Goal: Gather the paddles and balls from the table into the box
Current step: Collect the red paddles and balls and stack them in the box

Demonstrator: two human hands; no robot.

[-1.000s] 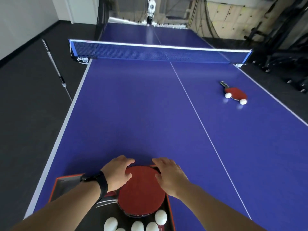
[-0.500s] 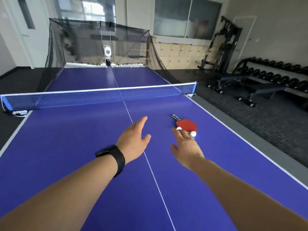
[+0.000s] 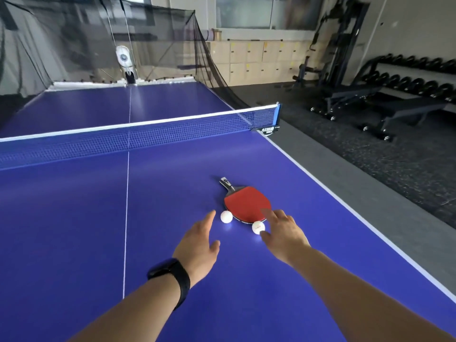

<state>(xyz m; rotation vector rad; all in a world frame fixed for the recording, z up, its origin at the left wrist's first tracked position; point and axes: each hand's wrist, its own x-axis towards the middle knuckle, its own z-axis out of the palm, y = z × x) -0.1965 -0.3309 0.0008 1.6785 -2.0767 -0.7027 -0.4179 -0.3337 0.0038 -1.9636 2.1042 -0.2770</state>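
Note:
A red paddle (image 3: 246,201) with a black handle lies flat on the blue table (image 3: 74,218), right of the centre line. One white ball (image 3: 226,216) rests at the paddle's left edge, a second white ball (image 3: 258,227) at its near edge. My left hand (image 3: 199,245) hovers open just short of the left ball, a black band on its wrist. My right hand (image 3: 283,233) is open, fingers spread over the paddle's near right edge, thumb close beside the second ball. The box is out of view.
The net (image 3: 138,139) spans the table beyond the paddle. A ball machine (image 3: 124,60) and a black catch net (image 3: 172,45) stand at the far end. The table's right edge (image 3: 345,208) is close; weight racks and a bench (image 3: 394,99) fill the floor beyond.
One second ago both hands pressed a paddle into the box with several balls. The view has since swung up and right, and both hands have reached out to the remaining paddle and two balls.

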